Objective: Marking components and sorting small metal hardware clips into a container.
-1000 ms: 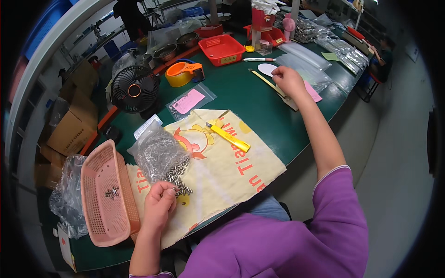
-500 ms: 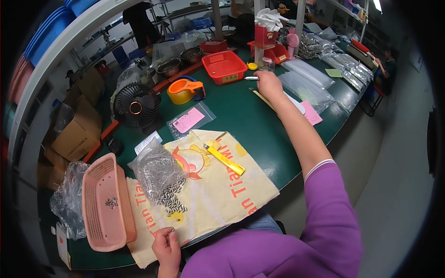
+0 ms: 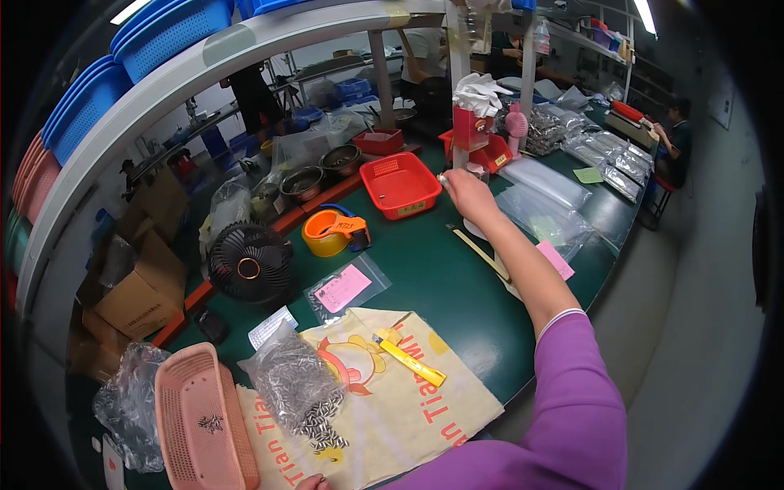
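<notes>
At the far side of the green table, my right hand (image 3: 469,194) is closed beside the right edge of a red basket (image 3: 398,184). A small pale bit shows at its fingertips, too little to name. Only the fingertips of my left hand (image 3: 313,483) show at the bottom edge; they look pinched together, and what they hold cannot be made out. Near them, a pile of small metal pins (image 3: 323,425) spills from a clear plastic bag (image 3: 294,376) onto a printed cream cloth (image 3: 384,425). A yellow box cutter (image 3: 412,362) lies across the cloth.
Left of the cloth stands a pink basket (image 3: 175,416) with a few pins. Behind are a black fan (image 3: 249,265), an orange tape dispenser (image 3: 331,230) and a small bag with a pink label (image 3: 343,287). A post (image 3: 459,73) rises beside my right hand; plastic bags (image 3: 543,208) lie right.
The view has tilted up, so the table sits lower and my left hand is mostly out of frame. My right hand is now closer to the red basket's right edge.
</notes>
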A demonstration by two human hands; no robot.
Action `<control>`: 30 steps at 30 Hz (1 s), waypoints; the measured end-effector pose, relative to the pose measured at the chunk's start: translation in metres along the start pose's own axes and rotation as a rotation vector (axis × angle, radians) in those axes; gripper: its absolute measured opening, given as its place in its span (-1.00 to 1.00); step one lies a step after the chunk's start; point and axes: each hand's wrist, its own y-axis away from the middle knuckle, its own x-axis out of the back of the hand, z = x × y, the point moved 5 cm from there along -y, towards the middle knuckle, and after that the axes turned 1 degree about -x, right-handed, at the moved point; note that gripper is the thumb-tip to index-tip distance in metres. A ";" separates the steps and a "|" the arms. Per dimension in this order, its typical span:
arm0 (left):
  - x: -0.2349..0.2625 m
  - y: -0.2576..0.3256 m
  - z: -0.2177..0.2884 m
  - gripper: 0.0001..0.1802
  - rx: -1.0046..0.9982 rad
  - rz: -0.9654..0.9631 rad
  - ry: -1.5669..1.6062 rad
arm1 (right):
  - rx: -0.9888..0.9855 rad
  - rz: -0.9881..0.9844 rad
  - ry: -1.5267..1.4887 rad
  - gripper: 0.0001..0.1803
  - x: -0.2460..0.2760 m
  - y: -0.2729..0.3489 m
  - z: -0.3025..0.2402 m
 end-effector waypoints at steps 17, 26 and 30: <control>0.001 -0.008 0.002 -0.87 0.077 -0.018 0.084 | 0.291 -0.344 0.268 -0.71 0.087 0.005 -0.060; 0.000 -0.013 0.006 -0.88 0.067 -0.048 0.029 | 0.652 -1.006 0.454 -0.79 0.026 0.047 -0.113; -0.003 -0.012 0.005 -0.87 0.046 -0.028 0.015 | 0.585 -0.907 0.443 -0.79 0.030 0.029 -0.099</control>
